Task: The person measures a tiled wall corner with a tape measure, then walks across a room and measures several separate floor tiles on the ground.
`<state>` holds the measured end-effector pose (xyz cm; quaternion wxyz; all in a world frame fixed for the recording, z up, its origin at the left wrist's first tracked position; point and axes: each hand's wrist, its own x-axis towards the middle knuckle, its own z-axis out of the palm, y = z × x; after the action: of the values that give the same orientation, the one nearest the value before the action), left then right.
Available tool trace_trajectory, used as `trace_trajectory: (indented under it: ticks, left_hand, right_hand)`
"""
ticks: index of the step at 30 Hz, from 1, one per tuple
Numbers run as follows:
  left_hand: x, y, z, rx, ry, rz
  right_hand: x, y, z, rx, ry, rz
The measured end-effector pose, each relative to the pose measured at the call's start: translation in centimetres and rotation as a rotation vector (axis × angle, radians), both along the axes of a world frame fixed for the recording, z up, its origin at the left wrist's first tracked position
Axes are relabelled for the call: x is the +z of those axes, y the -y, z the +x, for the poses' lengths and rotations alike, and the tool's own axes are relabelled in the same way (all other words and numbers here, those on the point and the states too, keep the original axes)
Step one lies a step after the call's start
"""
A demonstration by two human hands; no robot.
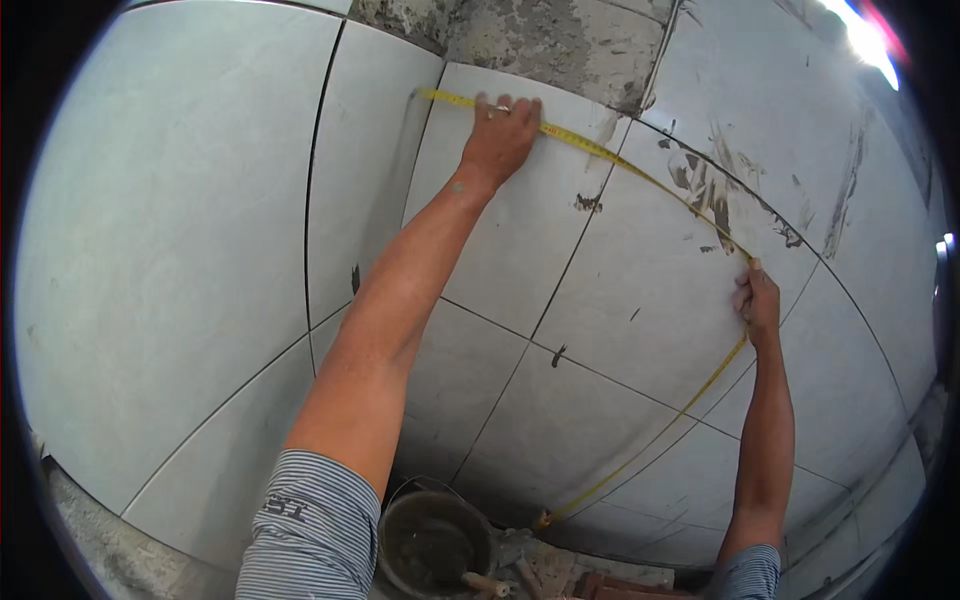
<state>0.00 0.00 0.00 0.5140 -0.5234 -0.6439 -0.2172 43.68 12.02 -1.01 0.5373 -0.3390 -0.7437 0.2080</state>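
The left hand (503, 135) lies flat against a wall of large pale grey tiles (170, 250), fingers spread a little and pointing up, pinning a yellow tape measure (640, 172) to the upper edge of the tile under it. The tape's end lies just beyond that hand, to its left, at the tile's corner. From under the fingers the tape runs across the tiles toward the right hand (758, 298), which is closed around it in a pinch, thumb and fingers pressing it to the wall well apart from the left hand and lower. Below the right hand the tape hangs on in a long slack curve, dropping past the forearm to end near the floor between the two arms. Between the hands the tiles carry dark smears and streaks of mortar (705, 185). Above the left hand the tiling stops and rough bare cement wall (560, 40) shows. Both forearms are bare, with striped short sleeves (310, 520) at the elbows. Low down, between the arms, a dark round bucket (435, 545) stands on the floor, with a wooden-handled tool (485, 583) lying beside it among rubble.
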Motion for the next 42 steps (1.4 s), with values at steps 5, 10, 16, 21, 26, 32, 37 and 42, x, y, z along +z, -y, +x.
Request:
trace_trajectory:
  ticks: [5, 10, 16, 21, 26, 32, 37, 42]
  left_hand:
    - [-1.2, -2.2, -0.5, 0.106, 0.213, 0.395]
    - [0.0, -3.5, -2.3, -0.107, 0.296, 0.402]
    - [0.5, -3.2, -3.5, -0.338, 0.402, 0.341]
    - [0.6, -3.6, -3.0, -0.378, 0.367, 0.344]
    - [0.6, -3.2, -2.8, -0.288, 0.447, 0.312]
    - [0.8, -3.2, -0.2, -0.213, 0.568, 0.301]
    - [1.0, -4.2, 0.8, -0.268, 0.636, 0.376]
    - [1.3, -4.7, 0.9, -0.320, 0.690, 0.430]
  right_hand:
    - [-0.7, 1.1, -0.4, -0.002, 0.006, 0.005]
    - [-0.3, 0.4, -0.6, -0.019, 0.011, 0.020]
    - [-0.6, 0.6, -0.6, -0.027, 0.005, 0.034]
    - [-0.7, 0.2, 0.0, -0.045, -0.009, 0.030]
    - [-0.4, 0.6, -0.9, -0.030, -0.027, 0.021]
    - [0.0, 0.6, -0.9, -0.084, -0.084, -0.026]
    - [0.7, 1.5, -1.9, -0.129, -0.122, -0.111]
    - [1.3, 1.7, -2.2, -0.208, -0.088, -0.070]
